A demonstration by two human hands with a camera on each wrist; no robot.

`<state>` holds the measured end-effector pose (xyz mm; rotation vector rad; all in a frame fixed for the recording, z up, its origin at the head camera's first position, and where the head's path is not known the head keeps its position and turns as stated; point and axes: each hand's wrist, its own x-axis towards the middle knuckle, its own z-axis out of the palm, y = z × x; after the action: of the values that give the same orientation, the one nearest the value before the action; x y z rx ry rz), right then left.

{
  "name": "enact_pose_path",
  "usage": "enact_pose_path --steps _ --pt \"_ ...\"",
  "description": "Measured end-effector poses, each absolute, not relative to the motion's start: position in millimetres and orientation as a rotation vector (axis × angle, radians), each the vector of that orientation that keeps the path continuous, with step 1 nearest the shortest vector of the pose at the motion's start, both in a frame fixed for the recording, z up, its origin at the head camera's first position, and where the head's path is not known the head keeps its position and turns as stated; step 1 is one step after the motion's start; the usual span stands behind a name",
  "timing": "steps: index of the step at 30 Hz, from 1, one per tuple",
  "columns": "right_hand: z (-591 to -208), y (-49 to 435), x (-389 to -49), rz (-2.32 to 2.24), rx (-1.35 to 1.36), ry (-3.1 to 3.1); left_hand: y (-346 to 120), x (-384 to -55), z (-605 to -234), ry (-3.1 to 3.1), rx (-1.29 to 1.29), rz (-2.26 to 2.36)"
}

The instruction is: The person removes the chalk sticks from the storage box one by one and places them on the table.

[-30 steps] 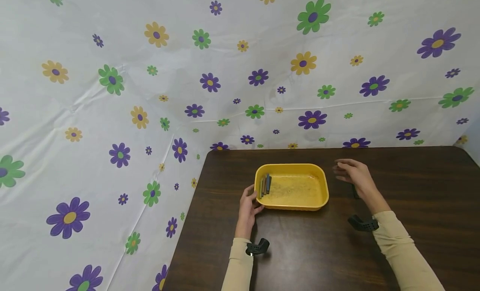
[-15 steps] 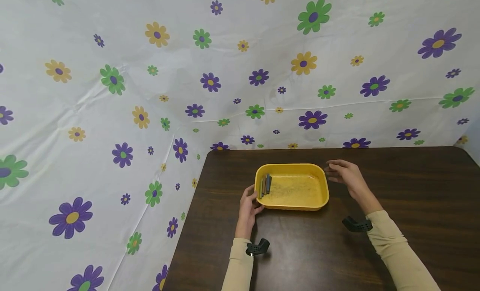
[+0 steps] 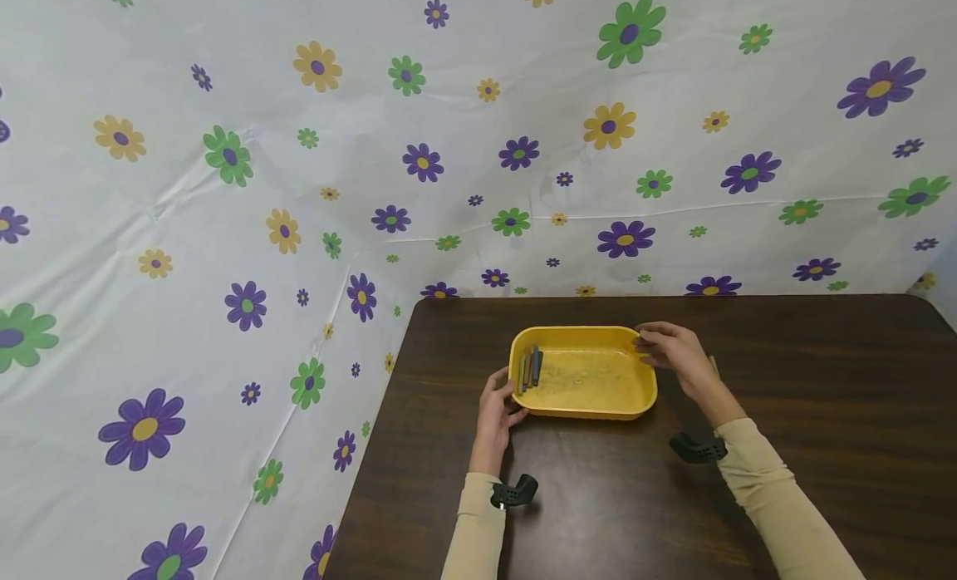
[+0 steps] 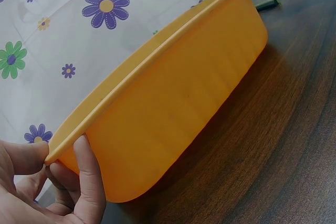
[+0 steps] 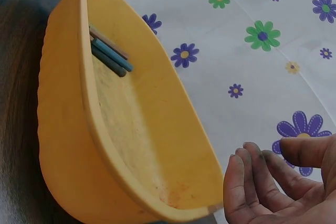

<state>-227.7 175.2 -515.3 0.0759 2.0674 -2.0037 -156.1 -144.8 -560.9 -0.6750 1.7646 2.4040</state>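
Observation:
A yellow plastic tub [image 3: 591,413] sits on the table, several crayon-like sticks [image 3: 529,369] in blue, dark and brownish tones lying along its left end. My left hand [image 3: 493,418] grips the tub's left corner; in the left wrist view, the thumb [image 4: 23,157] is on the rim and the fingers are against the outer wall. My right hand [image 3: 676,357] hovers at the tub's right end, fingertips close by the rim. Its fingers [image 5: 253,182] are loosely bent, with dark smudges on the tips and nothing between them.
Beyond the tub's right end, a dark green stick [image 4: 268,4] lies on the table. The brown wood-grain table [image 3: 822,380] meets a white flower-printed sheet [image 3: 449,106] along its back and left sides. Each wrist wears a black camera mount [image 3: 514,491].
My right hand has moved left, from over the table to the tub's right rim. A light stick now shows behind that wrist. The left hand and the tub stay in place.

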Motion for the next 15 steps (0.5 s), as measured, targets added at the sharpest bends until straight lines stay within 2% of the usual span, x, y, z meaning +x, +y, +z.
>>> enact_pose_path --steps 15 --pt "-522.4 151.6 -228.0 -1.964 0.089 2.046 -144.3 -157.4 -564.2 1.779 -0.662 2.405"
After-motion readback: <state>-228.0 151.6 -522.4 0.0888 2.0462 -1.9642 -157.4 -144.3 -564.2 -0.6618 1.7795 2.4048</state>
